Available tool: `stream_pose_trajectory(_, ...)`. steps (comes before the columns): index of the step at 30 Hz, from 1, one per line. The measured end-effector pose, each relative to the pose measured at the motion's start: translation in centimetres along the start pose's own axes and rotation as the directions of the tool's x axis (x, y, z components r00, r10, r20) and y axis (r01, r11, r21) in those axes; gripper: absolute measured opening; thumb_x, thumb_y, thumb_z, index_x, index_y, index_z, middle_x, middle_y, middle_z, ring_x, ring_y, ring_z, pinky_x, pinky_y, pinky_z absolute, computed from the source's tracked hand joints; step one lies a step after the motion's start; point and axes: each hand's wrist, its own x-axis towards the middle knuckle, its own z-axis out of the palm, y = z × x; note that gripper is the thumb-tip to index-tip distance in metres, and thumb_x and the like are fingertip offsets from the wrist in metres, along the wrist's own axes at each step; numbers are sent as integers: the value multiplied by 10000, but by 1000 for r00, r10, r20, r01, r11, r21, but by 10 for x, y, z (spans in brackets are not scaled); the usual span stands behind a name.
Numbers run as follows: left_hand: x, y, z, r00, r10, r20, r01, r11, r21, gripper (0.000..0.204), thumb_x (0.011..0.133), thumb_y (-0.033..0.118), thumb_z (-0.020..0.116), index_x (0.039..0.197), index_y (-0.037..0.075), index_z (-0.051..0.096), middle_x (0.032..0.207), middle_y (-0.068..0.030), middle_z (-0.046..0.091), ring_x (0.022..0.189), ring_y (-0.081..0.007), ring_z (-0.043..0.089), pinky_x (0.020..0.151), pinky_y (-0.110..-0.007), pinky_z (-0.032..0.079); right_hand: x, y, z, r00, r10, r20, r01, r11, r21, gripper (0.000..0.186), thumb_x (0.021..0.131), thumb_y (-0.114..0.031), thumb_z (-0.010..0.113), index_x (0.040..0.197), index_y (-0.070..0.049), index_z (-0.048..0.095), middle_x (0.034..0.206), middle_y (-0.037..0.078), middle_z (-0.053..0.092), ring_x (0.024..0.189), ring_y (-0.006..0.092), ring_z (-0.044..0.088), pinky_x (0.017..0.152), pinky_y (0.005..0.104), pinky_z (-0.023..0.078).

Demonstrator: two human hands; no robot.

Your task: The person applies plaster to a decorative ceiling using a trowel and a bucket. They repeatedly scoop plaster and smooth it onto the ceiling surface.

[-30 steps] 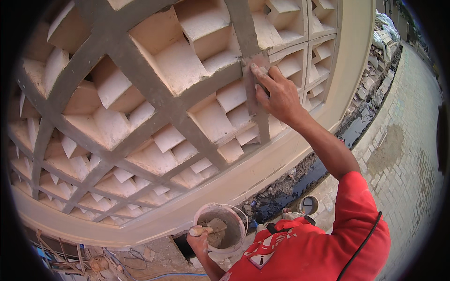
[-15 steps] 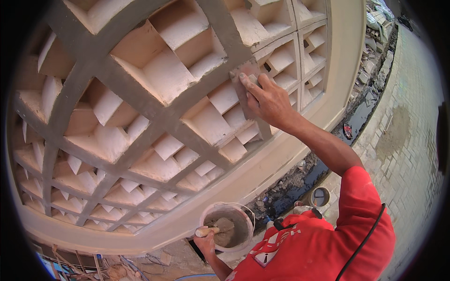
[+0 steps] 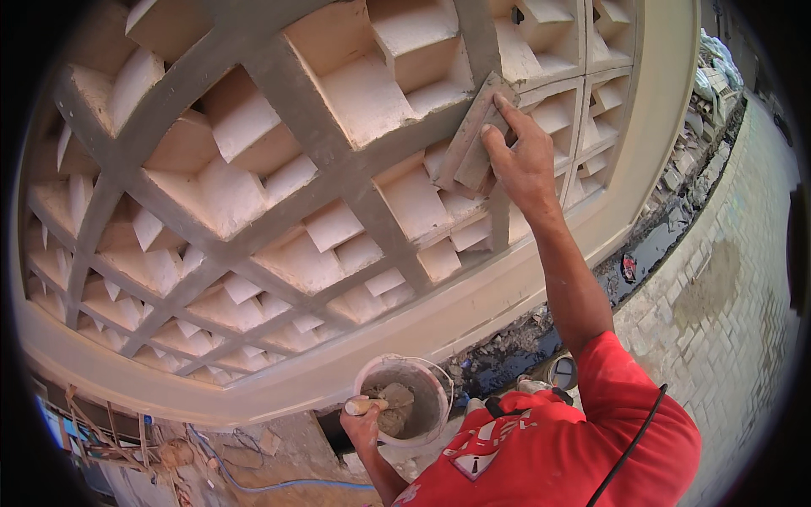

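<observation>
My right hand [image 3: 525, 165] grips a flat wooden float [image 3: 470, 135], thumb and fingers on its back. The float lies slanted over a grey mortar strip [image 3: 397, 139] and the edge of a recess in a lattice block wall [image 3: 359, 93]; whether it touches the mortar cannot be told. Low at the wall's foot, my left hand [image 3: 361, 433] is closed on a trowel by its pale wooden handle [image 3: 365, 407]. The trowel's mortar-coated end sits over wet mortar [image 3: 414, 416] inside a pale bucket [image 3: 443, 393].
A plain ledge [image 3: 498, 308] borders the wall. Beyond runs a ditch with dark water [image 3: 541, 342], then brick paving [image 3: 735, 321]. Rubble [image 3: 697, 144] is heaped at the far right. A round container [image 3: 563, 372] stands by my feet. A blue hose [image 3: 279, 484] and wood scraps [image 3: 101, 431] lie lower left.
The view has shifted, so the wall sits further right. My right hand has turned the float to a different slant. My left hand stays at the bucket with the trowel.
</observation>
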Motion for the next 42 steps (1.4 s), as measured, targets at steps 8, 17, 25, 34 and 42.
stream_pose_trajectory(8,0,1,-23,999,-31,10,30,997,66,285,663,-36,703,933,-25,612,822,-90,652,718,-166,628,700,-286,510,-99,-115,76,949,182,258,-224,964,142,489,833,-150,632,1278,36,551,817,185,527,713,323,562,678,403,476)
stream_pose_trajectory(17,3,-21,-53,999,-16,42,15,1000,19,303,657,-28,716,938,-26,605,833,-90,638,733,-162,619,695,-290,509,-22,-33,10,932,361,10,-356,913,200,560,829,-173,582,1323,72,488,958,262,635,834,297,648,790,358,498)
stream_pose_trajectory(25,5,-26,-63,999,-9,38,7,999,36,293,652,-22,724,924,-22,616,826,-85,636,735,-158,616,703,-292,504,-99,-152,109,958,264,110,-274,958,84,496,823,-192,632,1260,34,571,846,203,563,767,338,591,719,413,480)
stream_pose_trajectory(34,-1,-32,-66,999,-29,31,27,998,58,293,650,-12,733,919,-21,620,824,-93,656,729,-164,628,716,-291,501,-73,-111,61,981,190,49,-193,980,58,481,840,-181,591,1275,24,562,816,182,545,742,307,584,726,419,483)
stream_pose_trajectory(42,0,-31,-59,995,-47,83,40,996,86,294,648,9,740,918,-5,624,817,-81,648,722,-151,618,701,-285,500,-129,-144,98,923,65,380,-73,997,6,496,841,-184,604,1285,29,548,843,164,516,736,311,585,664,420,495)
